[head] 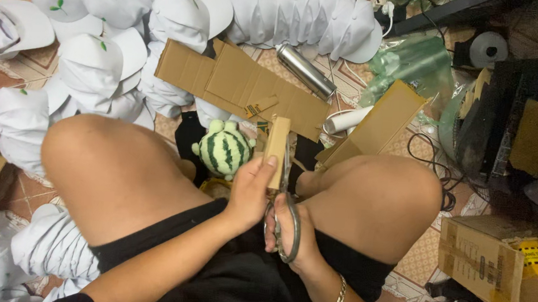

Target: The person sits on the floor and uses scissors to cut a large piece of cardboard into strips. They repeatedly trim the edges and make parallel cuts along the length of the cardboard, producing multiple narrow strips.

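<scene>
I sit cross-legged on the floor. My left hand [250, 191] pinches a narrow strip of brown cardboard [276, 146], held upright between my knees. My right hand [289, 225] grips a pair of large metal scissors [286, 218] by the handles, with the blades running up along the strip's right edge. A bracelet is on my right wrist. A green striped plush toy [223, 148] shaped like a watermelon lies just beyond my left hand.
Many white caps [92, 63] are stacked and scattered at the top and left. Flat cardboard pieces [236, 79], a metal can [305, 70], a white roll [347, 120] and green plastic bags [408, 60] lie ahead. A cardboard box [494, 264] sits at the right.
</scene>
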